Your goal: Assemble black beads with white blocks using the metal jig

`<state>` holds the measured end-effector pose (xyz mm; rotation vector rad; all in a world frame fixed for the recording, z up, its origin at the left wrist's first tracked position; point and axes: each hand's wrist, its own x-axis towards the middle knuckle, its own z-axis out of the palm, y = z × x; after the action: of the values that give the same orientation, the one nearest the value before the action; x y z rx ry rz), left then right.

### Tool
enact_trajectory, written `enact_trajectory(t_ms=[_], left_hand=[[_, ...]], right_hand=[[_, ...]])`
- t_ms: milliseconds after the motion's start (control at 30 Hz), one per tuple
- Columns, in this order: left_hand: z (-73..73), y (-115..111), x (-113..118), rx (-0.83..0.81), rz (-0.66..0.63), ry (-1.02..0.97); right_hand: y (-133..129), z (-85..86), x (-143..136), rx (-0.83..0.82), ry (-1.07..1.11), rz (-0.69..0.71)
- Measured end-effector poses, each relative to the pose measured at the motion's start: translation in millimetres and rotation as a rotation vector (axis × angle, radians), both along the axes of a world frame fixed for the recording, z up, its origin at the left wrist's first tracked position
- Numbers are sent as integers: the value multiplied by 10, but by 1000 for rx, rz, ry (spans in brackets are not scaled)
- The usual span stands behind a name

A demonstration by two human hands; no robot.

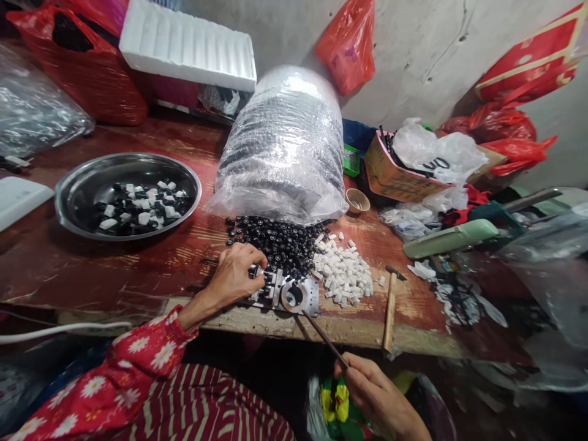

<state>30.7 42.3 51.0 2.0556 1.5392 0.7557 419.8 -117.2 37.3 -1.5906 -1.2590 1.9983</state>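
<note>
My left hand (236,272) rests at the left part of a metal jig (271,288) on the table's front edge. Its thumb and fingers close around something small that I cannot make out. In front of the table, my right hand (376,392) grips a thin metal rod (326,337), whose far end reaches the jig beside its round ring (294,296). Small black parts (285,245) lie heaped behind the jig. To its right is a pile of white parts (344,272).
A steel bowl (68,214) of black and white pieces stands at the left. Behind the black parts sits a large plastic-wrapped bundle (285,141). A hammer (390,312) lies right of the white pile; a cardboard box (395,177) stands at the back right.
</note>
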Motion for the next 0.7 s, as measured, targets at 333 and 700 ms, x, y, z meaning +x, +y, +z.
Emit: enact_trajectory(t_ms=[333, 700], left_hand=[[-70, 8, -41, 237, -168, 36], [-129, -7, -13, 175, -175, -27]], right_hand=[[19, -28, 5, -25, 88, -11], [-7, -52, 0, -62, 152, -33]])
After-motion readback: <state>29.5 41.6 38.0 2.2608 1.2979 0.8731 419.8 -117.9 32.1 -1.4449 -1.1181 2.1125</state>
